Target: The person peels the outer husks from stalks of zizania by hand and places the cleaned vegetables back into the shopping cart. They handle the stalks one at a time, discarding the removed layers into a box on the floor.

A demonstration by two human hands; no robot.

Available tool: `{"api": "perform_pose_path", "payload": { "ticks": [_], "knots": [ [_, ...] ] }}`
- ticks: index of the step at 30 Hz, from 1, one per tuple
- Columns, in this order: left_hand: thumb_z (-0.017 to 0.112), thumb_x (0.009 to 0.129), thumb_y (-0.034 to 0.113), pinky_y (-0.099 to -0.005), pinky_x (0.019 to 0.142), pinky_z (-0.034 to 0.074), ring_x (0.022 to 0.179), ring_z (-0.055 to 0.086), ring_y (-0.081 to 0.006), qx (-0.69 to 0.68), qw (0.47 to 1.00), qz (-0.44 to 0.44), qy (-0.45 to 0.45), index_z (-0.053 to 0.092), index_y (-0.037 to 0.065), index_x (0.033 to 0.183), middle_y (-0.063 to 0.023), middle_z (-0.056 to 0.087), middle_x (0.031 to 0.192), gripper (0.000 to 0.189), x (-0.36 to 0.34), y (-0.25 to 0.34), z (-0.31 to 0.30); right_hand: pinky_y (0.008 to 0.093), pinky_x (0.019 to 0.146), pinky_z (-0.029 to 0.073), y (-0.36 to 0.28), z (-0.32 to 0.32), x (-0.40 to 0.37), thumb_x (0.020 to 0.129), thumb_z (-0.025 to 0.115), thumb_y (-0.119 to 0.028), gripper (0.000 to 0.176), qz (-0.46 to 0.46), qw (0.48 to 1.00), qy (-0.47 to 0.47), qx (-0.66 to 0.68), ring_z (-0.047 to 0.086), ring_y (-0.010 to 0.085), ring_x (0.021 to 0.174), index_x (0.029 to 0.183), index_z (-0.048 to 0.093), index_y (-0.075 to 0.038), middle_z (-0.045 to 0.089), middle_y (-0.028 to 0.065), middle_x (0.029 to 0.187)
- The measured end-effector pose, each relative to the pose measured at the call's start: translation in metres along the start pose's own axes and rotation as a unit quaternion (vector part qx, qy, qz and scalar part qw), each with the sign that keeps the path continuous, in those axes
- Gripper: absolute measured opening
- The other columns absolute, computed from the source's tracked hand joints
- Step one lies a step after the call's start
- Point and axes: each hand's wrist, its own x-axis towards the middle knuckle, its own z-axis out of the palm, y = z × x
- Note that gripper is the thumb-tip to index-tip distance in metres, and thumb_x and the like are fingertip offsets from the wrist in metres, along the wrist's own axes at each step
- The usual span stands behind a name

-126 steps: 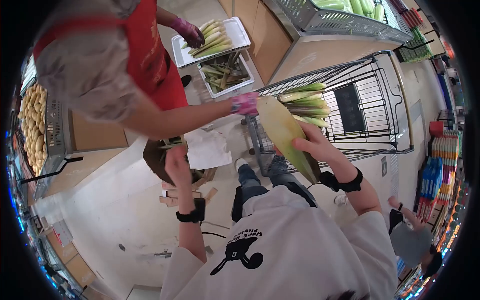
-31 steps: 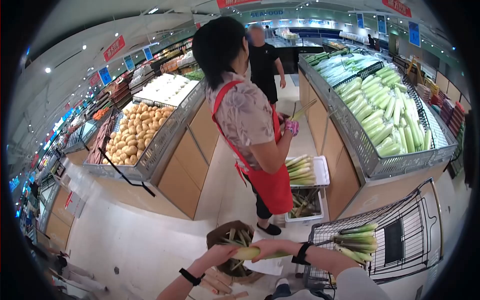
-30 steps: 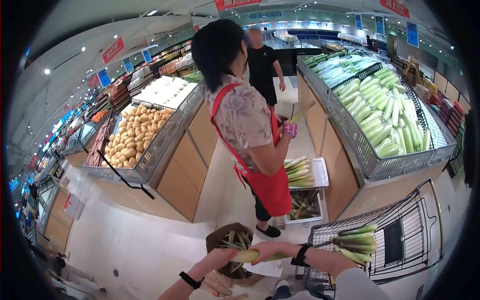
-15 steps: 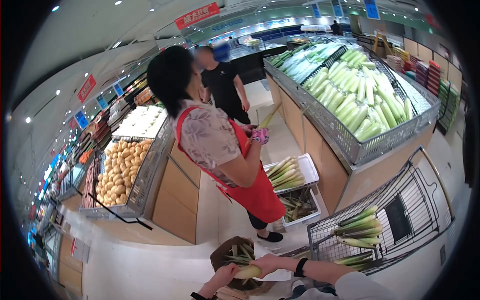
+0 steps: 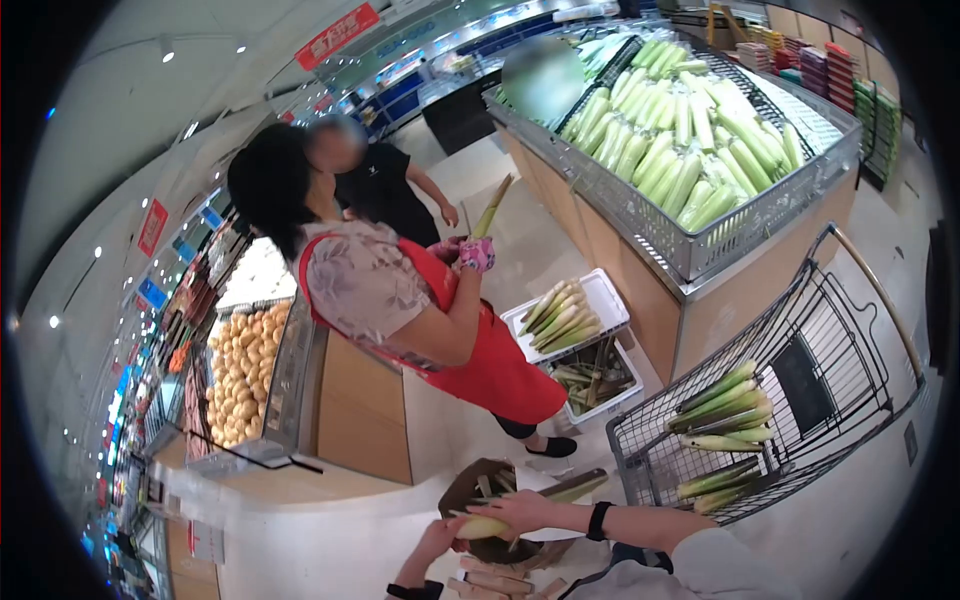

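Note:
At the bottom centre, a pale green-white stalk is held between my two hands. My left hand is closed round its left end. My right hand wraps over the right side, and a long dark green leafy part sticks out beyond it. Just beneath my hands is an open brown bag with cut green pieces in it. Thick pale brown pieces lie below the bag.
A shopping cart with several stalks stands at right. A co-worker in a red apron holds a stalk near white crates. Another person in black stands behind. Bins hold wrapped vegetables and potatoes.
The view has shifted. My right hand has moved onto the stalk's upper side, and the long dark leafy part now shows to its right. The co-worker's stalk points more upright.

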Motion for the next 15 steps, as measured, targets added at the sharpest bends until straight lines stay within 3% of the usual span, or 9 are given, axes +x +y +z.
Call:
{"api": "perform_pose_path", "payload": {
  "ticks": [2,4,6,8,9,11,13,15],
  "knots": [
    [0.043,0.090,0.040,-0.0243,0.050,0.047,0.050,0.057,-0.0137,-0.021,0.999,-0.025,0.027,0.061,0.000,0.075,-0.0078,0.060,0.059,0.046,-0.009,0.013,-0.003,0.0325,0.075,0.047,-0.004,0.000,0.005,0.062,0.066,-0.035,0.084,-0.015,0.999,0.041,0.006,0.056,0.0236,0.088,0.136,0.026,-0.023,0.054,0.0063,0.106],
    [0.044,0.088,0.045,-0.0234,0.049,0.047,0.050,0.058,-0.0129,-0.098,0.995,-0.004,0.035,0.062,0.001,0.075,-0.0084,0.061,0.060,0.050,-0.014,0.014,-0.007,0.0322,0.081,0.045,-0.007,0.001,0.012,0.061,0.068,-0.030,0.082,-0.048,0.991,0.125,0.017,0.053,0.0232,0.097,0.134,0.031,-0.021,0.052,0.0069,0.114],
    [0.046,0.086,0.046,-0.0213,0.046,0.046,0.051,0.058,-0.0123,-0.130,0.990,0.011,0.063,0.063,-0.001,0.076,-0.0082,0.062,0.062,0.051,-0.032,0.035,-0.004,0.0326,0.084,0.044,-0.017,-0.015,0.017,0.061,0.070,-0.026,0.080,-0.083,0.986,0.141,-0.031,0.052,0.0235,0.102,0.132,0.034,-0.020,0.050,0.0071,0.118],
    [0.047,0.086,0.042,-0.0194,0.045,0.047,0.050,0.059,-0.0120,-0.126,0.989,-0.005,0.077,0.063,-0.002,0.080,-0.0077,0.062,0.063,0.047,-0.048,0.043,-0.005,0.0366,0.082,0.046,-0.023,-0.017,0.024,0.061,0.069,-0.015,0.069,-0.126,0.981,0.147,-0.019,0.053,0.0247,0.102,0.125,0.045,-0.019,0.051,0.0078,0.117],
    [0.047,0.086,0.041,-0.0193,0.046,0.048,0.050,0.059,-0.0123,-0.196,0.977,-0.006,0.080,0.063,-0.002,0.080,-0.0079,0.062,0.063,0.046,-0.050,0.039,-0.003,0.0380,0.081,0.046,-0.017,-0.006,0.026,0.060,0.068,-0.008,0.063,-0.160,0.969,0.189,0.015,0.053,0.0269,0.102,0.119,0.049,-0.016,0.051,0.0109,0.117],
    [0.047,0.087,0.040,-0.0195,0.049,0.049,0.051,0.060,-0.0125,-0.268,0.960,0.009,0.084,0.063,-0.002,0.079,-0.0081,0.062,0.063,0.046,-0.056,0.034,0.002,0.0474,0.089,0.039,-0.028,-0.010,0.026,0.062,0.065,-0.006,0.055,-0.136,0.973,0.186,0.009,0.049,0.0339,0.107,0.114,0.051,-0.014,0.050,0.0156,0.116],
    [0.047,0.087,0.041,-0.0198,0.052,0.050,0.052,0.060,-0.0125,-0.282,0.954,0.020,0.100,0.063,-0.003,0.078,-0.0080,0.062,0.062,0.048,-0.065,0.033,0.007,0.0489,0.093,0.036,-0.025,-0.007,0.028,0.064,0.065,-0.005,0.054,-0.164,0.967,0.192,0.011,0.046,0.0327,0.112,0.115,0.049,-0.014,0.047,0.0148,0.121],
    [0.048,0.088,0.032,-0.0208,0.050,0.051,0.054,0.062,-0.0146,-0.323,0.942,0.036,0.084,0.061,-0.005,0.078,-0.0094,0.063,0.066,0.041,-0.065,0.032,0.010,0.0489,0.094,0.035,-0.027,-0.007,0.031,0.064,0.065,-0.005,0.055,-0.171,0.970,0.170,0.014,0.045,0.0321,0.114,0.116,0.047,-0.012,0.046,0.0142,0.123]
  ]
}}
